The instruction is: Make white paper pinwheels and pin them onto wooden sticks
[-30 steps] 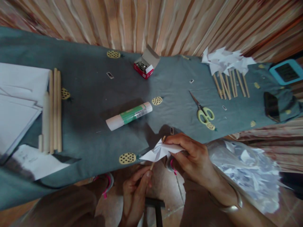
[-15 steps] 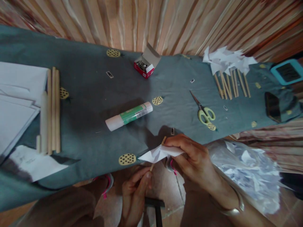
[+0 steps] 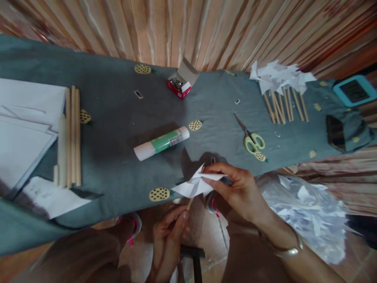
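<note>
A white paper pinwheel [image 3: 194,184] is held just over the table's near edge. My right hand [image 3: 235,188] pinches it at its right side, the thumb near its centre. Below it, my left hand [image 3: 172,232] is closed round a thin wooden stick [image 3: 190,203], which runs up behind the paper. The stick's upper end is hidden by the pinwheel. On the cloth beyond lie a green and white glue stick [image 3: 161,143] and scissors [image 3: 250,137] with light green handles. A small open red box [image 3: 179,87] of metal pins stands farther back.
Several finished pinwheels [image 3: 281,78] on sticks lie at the back right, near a blue-framed clock [image 3: 355,90] and a dark phone [image 3: 335,133]. White paper sheets [image 3: 26,98] and wooden rods [image 3: 73,137] sit at left. A plastic bag [image 3: 309,212] of paper pieces stands at the lower right.
The pinwheel has turned so that its face and folded centre show more, and its upper blade now points up. My right thumb has shifted onto the paper's front; my left hand stays on the stick.
</note>
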`<action>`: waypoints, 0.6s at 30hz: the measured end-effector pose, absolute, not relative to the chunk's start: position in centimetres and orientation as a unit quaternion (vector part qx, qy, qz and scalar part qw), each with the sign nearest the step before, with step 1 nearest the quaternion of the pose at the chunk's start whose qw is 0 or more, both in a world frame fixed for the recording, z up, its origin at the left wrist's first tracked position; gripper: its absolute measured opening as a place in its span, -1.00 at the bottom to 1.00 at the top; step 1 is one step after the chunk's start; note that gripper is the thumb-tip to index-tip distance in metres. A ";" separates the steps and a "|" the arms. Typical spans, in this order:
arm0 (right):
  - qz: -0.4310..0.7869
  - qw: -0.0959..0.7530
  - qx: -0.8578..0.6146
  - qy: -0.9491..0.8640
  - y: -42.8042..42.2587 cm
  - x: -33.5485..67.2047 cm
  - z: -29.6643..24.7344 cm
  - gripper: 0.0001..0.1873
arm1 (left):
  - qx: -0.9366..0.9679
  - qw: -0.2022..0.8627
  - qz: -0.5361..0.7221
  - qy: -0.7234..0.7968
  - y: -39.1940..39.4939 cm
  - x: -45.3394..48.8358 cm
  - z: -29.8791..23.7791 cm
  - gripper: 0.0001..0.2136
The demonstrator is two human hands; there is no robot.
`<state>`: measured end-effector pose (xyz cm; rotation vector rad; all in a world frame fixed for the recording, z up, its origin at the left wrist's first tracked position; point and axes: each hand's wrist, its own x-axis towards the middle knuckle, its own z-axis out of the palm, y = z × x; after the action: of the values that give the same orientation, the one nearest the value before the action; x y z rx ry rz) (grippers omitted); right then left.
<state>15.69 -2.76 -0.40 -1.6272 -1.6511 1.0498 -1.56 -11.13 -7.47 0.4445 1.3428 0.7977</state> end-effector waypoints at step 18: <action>0.506 0.156 -0.628 -0.571 2.5 16.2 -0.5 -0.81 | 0.115 0.720 0.439 0.525 -10.0 0.0 -4.4 -0.62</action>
<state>16.15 2.52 -0.46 -1.7975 -1.6351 1.4486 0.00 -10.01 -4.37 0.2548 1.1610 0.9712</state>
